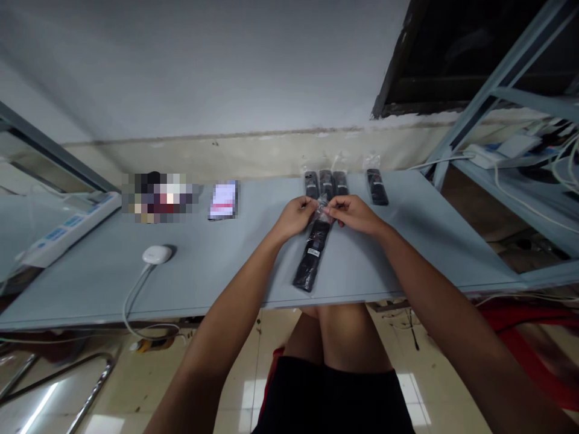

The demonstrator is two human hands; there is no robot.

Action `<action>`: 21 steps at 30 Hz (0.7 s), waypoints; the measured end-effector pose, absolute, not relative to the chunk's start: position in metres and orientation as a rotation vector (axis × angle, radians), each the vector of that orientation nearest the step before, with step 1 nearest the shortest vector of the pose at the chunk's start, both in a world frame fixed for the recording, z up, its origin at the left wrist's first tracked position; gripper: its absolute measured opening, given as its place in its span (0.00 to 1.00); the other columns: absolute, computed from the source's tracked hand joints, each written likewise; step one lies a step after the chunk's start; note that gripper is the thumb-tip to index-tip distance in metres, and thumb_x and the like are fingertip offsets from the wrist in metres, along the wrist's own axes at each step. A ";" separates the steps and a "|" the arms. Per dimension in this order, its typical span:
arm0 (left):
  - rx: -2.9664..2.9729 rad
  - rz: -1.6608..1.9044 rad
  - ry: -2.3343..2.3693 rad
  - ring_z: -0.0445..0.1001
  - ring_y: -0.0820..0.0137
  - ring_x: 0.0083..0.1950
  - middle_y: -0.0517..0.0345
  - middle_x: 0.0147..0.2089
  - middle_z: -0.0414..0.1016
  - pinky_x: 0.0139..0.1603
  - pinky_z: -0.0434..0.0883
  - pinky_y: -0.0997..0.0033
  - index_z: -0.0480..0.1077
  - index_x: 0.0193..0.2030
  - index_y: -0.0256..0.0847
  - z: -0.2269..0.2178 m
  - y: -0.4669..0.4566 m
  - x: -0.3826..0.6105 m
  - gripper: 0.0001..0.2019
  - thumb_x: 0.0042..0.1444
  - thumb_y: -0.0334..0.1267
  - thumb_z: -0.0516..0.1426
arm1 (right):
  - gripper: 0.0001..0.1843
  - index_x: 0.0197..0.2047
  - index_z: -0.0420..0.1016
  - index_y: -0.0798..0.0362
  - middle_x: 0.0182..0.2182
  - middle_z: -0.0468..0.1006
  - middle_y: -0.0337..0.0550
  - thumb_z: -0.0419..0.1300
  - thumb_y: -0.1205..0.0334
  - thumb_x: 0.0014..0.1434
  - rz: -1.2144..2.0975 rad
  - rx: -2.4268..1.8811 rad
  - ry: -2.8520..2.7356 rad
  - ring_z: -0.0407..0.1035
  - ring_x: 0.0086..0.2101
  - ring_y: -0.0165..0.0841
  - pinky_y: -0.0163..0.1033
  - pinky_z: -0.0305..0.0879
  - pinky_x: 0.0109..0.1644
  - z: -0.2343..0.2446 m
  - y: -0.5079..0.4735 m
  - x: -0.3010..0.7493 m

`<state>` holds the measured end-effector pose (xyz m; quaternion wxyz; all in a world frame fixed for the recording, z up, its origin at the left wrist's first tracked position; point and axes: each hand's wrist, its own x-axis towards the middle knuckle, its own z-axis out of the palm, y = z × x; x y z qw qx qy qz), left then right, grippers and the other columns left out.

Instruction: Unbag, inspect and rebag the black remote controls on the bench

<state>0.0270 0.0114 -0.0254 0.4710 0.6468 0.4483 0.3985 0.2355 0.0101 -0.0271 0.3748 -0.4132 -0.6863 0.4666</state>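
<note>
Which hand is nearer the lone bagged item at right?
Right. The right hand is just left of the lone item, nearer the wearer; the left hand is farther left, across the held bag.

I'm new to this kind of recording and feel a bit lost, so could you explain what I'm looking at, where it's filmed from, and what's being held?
There's no machine here, just a person's bare hands. The single picture comes from a camera worn on their head, looking forward and down, so you see their own arms and legs.

The left hand and right hand pinch the top of a clear bag with a long black item inside. Its lower end points toward the near edge of the table.

Beyond the hands stand out three similar packets side by side, with a fourth packet farther right. Toward the left are a blurred phone, a white gadget with a cable, and a power strip.
</note>
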 end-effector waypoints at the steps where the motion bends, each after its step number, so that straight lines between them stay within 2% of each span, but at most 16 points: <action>1: 1.582 0.972 1.107 0.63 0.73 0.28 0.63 0.26 0.67 0.33 0.61 0.72 0.71 0.35 0.38 -0.026 0.012 0.027 0.14 0.66 0.46 0.58 | 0.28 0.32 0.74 0.51 0.25 0.77 0.39 0.73 0.34 0.53 1.207 -1.052 -1.714 0.68 0.24 0.30 0.35 0.62 0.26 -0.028 0.011 0.235; 5: 1.537 0.963 1.097 0.62 0.74 0.27 0.64 0.26 0.67 0.31 0.59 0.72 0.71 0.35 0.38 -0.024 0.010 0.027 0.16 0.66 0.49 0.59 | 0.30 0.31 0.71 0.50 0.26 0.76 0.38 0.77 0.35 0.47 1.202 -1.035 -1.620 0.70 0.24 0.30 0.34 0.65 0.24 -0.028 0.014 0.238; 7: 1.512 0.968 1.067 0.66 0.74 0.29 0.61 0.29 0.71 0.34 0.62 0.72 0.72 0.36 0.37 -0.021 0.008 0.026 0.16 0.63 0.49 0.63 | 0.30 0.31 0.72 0.51 0.26 0.77 0.39 0.76 0.34 0.49 1.194 -1.050 -1.636 0.69 0.23 0.29 0.34 0.64 0.24 -0.027 0.015 0.240; 11: 1.434 1.008 1.043 0.75 0.71 0.34 0.57 0.34 0.76 0.38 0.67 0.72 0.71 0.38 0.36 -0.019 0.006 0.027 0.15 0.58 0.44 0.69 | 0.28 0.32 0.76 0.52 0.26 0.79 0.42 0.72 0.33 0.54 1.195 -1.078 -1.662 0.72 0.25 0.31 0.34 0.61 0.24 -0.025 0.014 0.240; 17: 1.377 1.029 1.107 0.72 0.73 0.31 0.56 0.36 0.76 0.34 0.68 0.73 0.73 0.40 0.36 -0.019 0.007 0.029 0.07 0.60 0.36 0.65 | 0.31 0.31 0.66 0.48 0.22 0.71 0.32 0.81 0.40 0.43 1.136 -1.047 -1.411 0.66 0.21 0.27 0.32 0.57 0.21 -0.026 0.020 0.237; 19: 1.334 1.034 1.116 0.74 0.72 0.33 0.55 0.36 0.77 0.34 0.68 0.73 0.73 0.40 0.37 -0.016 0.005 0.028 0.06 0.59 0.36 0.64 | 0.29 0.35 0.70 0.48 0.23 0.73 0.33 0.80 0.40 0.46 1.172 -1.047 -1.336 0.66 0.21 0.27 0.31 0.57 0.20 -0.026 0.022 0.238; 21: 1.286 1.034 1.117 0.75 0.71 0.35 0.55 0.36 0.78 0.34 0.70 0.73 0.73 0.40 0.37 -0.013 0.004 0.028 0.07 0.59 0.37 0.64 | 0.27 0.40 0.75 0.48 0.29 0.79 0.38 0.78 0.39 0.50 1.267 -1.074 -1.307 0.71 0.24 0.29 0.30 0.60 0.20 -0.025 0.021 0.241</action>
